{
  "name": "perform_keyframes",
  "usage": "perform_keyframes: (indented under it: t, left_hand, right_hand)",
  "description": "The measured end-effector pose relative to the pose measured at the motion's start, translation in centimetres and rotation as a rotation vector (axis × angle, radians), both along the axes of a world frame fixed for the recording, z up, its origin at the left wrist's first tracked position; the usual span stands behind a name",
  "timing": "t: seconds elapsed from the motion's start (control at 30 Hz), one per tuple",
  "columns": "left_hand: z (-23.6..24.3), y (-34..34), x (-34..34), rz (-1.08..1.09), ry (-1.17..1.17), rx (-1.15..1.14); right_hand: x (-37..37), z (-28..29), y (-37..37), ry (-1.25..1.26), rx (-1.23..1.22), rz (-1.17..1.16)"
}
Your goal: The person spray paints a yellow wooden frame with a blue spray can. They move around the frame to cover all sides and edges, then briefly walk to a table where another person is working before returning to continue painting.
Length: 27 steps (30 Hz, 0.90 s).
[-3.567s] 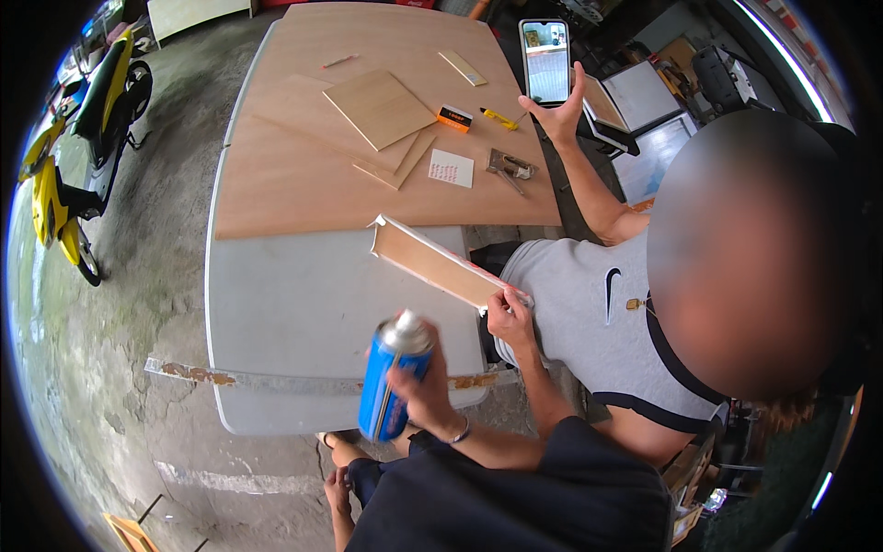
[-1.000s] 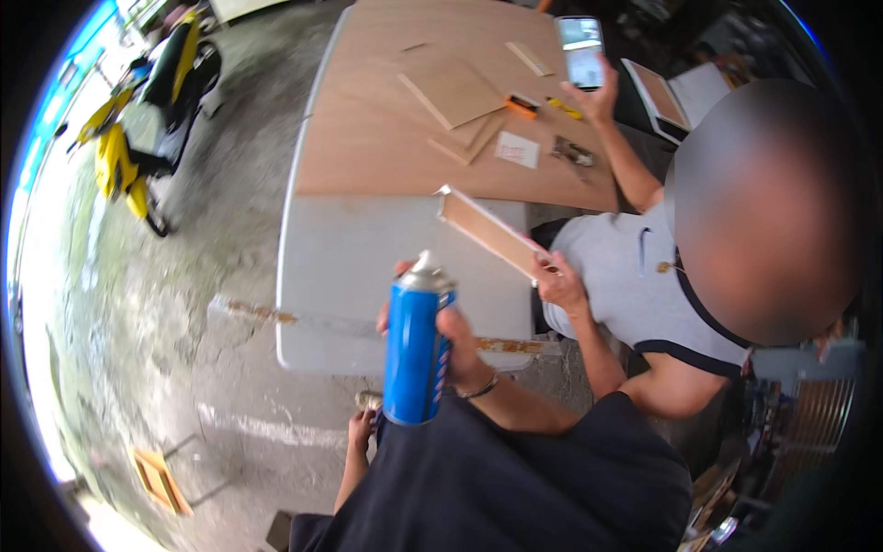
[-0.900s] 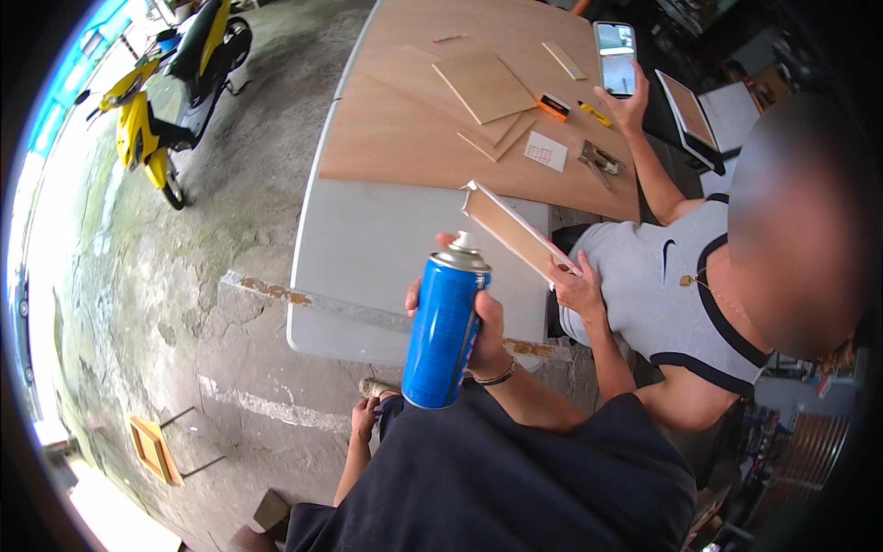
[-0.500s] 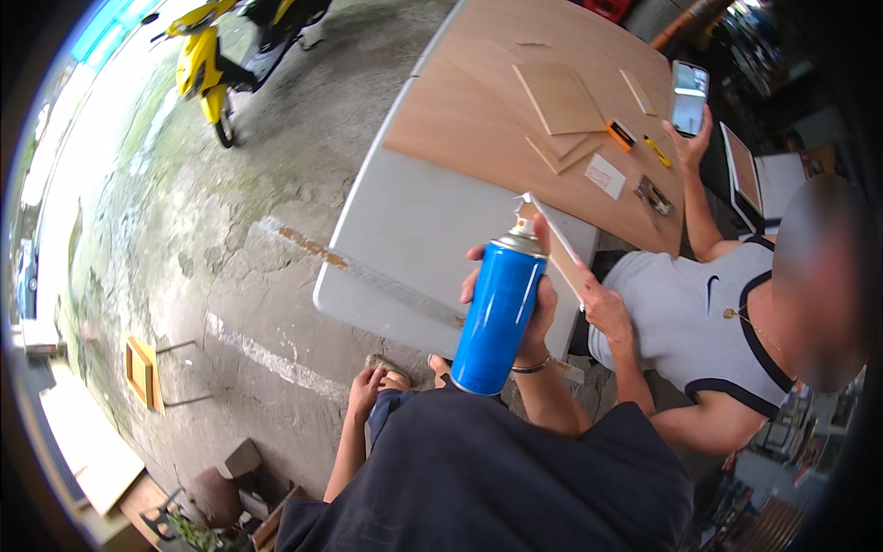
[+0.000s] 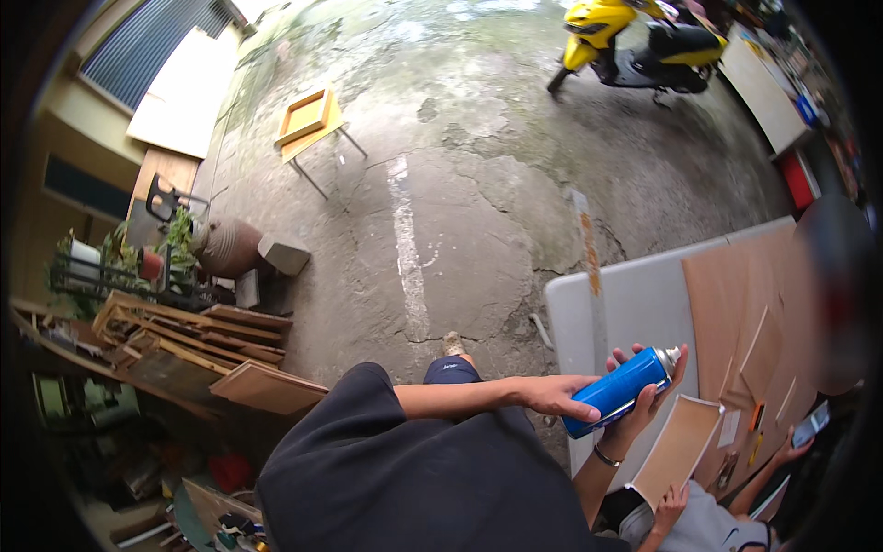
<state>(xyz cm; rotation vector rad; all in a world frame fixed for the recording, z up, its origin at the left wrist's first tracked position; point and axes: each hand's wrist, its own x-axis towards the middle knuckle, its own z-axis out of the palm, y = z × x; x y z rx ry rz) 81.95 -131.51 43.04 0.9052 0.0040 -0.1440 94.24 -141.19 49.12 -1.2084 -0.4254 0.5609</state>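
Note:
A blue spray can [image 5: 614, 393] with a silver top lies tilted, its nozzle up to the right. My right hand [image 5: 649, 402], with a thin bracelet on the wrist, wraps around the can from below. My left hand [image 5: 553, 396] reaches across my dark shirt and grips the can's lower end. Just under the can, another person's hand [image 5: 674, 500] holds up a shallow wooden box panel [image 5: 678, 447]. That person's other hand holds a phone [image 5: 810, 425] at the lower right.
A grey folding table [image 5: 625, 304] carries a plywood sheet [image 5: 736, 304] with wooden pieces. On the cracked concrete floor are a yellow scooter [image 5: 635, 41], a small yellow-topped stand [image 5: 308, 115], a brown pot [image 5: 221, 248] and stacked wooden pallets [image 5: 184, 340].
The view has swung far round toward the floor and yard. The can has gone from upright to tilted sideways, and my left hand has come up onto its lower end.

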Motion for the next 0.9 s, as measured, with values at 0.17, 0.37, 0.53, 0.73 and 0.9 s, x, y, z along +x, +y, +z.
perform_keyframes:
  t: [0.17,0.37,0.53,0.73,0.9]
  left_hand:
    - [0.8,8.3,-6.7,0.161,-0.089,0.116]
    - [-1.4,20.4,-20.2,0.465,0.301,0.465]
    - [-5.9,28.1,-31.0,0.758,0.616,0.496]
    - [-13.5,35.4,-41.8,1.245,0.815,0.028]
    - [-25.9,30.8,-50.4,1.454,1.462,-0.016]
  right_hand:
    - [-4.4,3.2,10.1,-0.112,-0.039,0.141]
    - [-1.2,2.7,20.8,0.098,0.230,-0.115]
    - [-13.8,2.5,32.4,-0.204,0.098,0.280]
    - [-13.7,1.6,50.9,0.021,0.146,0.206]
    - [-22.4,-4.5,62.7,-0.089,0.093,0.781]
